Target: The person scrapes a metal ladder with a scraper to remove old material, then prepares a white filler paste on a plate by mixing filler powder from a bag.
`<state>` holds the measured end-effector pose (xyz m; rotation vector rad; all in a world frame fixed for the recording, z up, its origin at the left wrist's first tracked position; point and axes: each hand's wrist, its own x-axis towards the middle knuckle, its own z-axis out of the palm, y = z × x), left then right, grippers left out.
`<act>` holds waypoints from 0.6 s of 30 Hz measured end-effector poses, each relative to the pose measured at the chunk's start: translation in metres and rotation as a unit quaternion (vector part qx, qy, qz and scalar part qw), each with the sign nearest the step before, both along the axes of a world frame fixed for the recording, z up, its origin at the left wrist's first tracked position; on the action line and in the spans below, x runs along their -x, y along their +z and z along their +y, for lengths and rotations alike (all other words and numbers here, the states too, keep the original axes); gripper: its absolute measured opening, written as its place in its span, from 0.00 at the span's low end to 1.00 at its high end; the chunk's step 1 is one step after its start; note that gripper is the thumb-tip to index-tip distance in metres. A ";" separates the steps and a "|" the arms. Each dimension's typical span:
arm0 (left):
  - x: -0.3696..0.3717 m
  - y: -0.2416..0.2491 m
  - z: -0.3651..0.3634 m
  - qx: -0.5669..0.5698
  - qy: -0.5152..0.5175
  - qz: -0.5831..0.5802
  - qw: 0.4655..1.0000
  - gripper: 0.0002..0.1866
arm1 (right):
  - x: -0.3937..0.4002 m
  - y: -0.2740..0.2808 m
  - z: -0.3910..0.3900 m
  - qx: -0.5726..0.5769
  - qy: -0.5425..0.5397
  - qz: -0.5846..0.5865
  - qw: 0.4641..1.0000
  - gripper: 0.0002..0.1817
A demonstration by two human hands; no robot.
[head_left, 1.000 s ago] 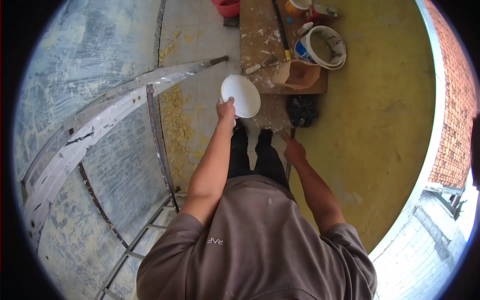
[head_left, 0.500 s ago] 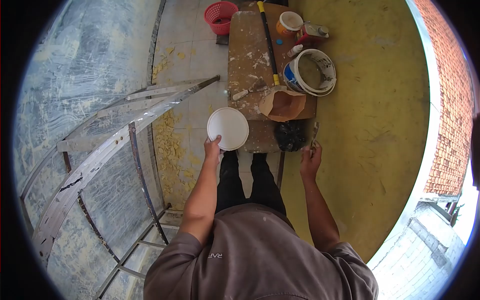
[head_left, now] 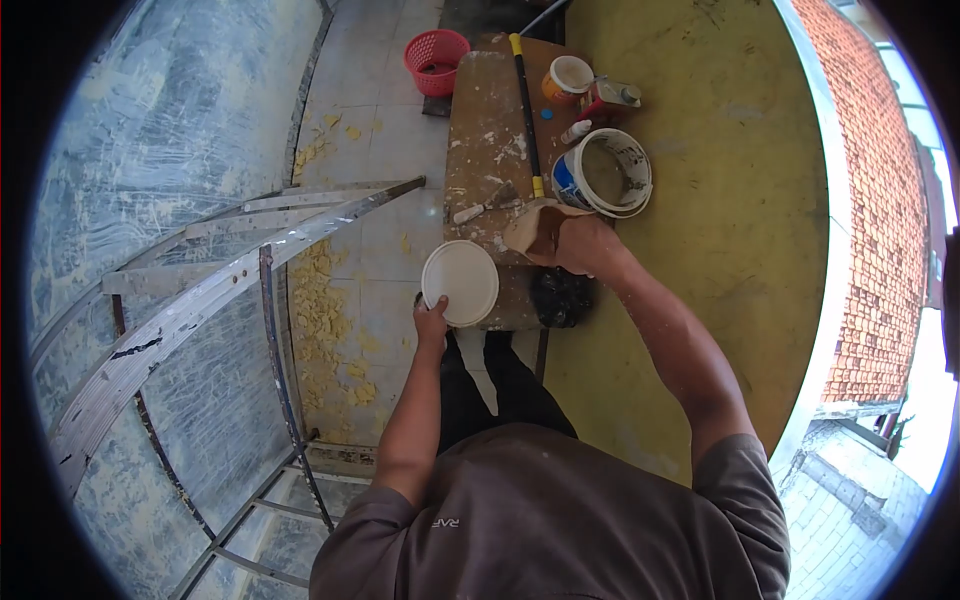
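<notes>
Pinching the lower rim of the round white plastic lid (head_left: 460, 283), the left hand (head_left: 432, 322) is holding it flat over the near end of the paint-spattered wooden plank table (head_left: 480, 140). Half a second ago I was seeing the right hand (head_left: 582, 245) lower, beside the black plastic bag (head_left: 560, 297), with a thin tool in it; now it is reaching up to the brown paper bag (head_left: 535, 225) and is touching its mouth. I am not able to see that tool anymore, and the fingers are turned away from me, so I cannot tell if this hand is closed or loose. The white bucket with blue label (head_left: 603, 172) is standing just beside the paper bag. The red plastic basket (head_left: 436, 58) is sitting on the floor at the far end.
</notes>
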<state>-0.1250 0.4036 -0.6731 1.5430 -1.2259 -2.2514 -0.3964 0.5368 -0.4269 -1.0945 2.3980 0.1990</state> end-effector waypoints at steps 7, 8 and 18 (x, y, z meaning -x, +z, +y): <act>0.006 -0.002 0.006 -0.010 -0.001 0.031 0.999 0.20 | 0.021 -0.073 -0.009 -0.099 0.031 -0.055 0.993 0.09; 0.007 -0.003 0.008 -0.025 -0.010 0.043 0.999 0.21 | 0.019 -0.090 -0.003 -0.071 0.028 -0.033 0.996 0.10; 0.019 0.023 0.008 -0.104 0.024 0.040 0.994 0.22 | 0.035 -0.105 -0.006 -0.272 0.126 -0.156 0.941 0.28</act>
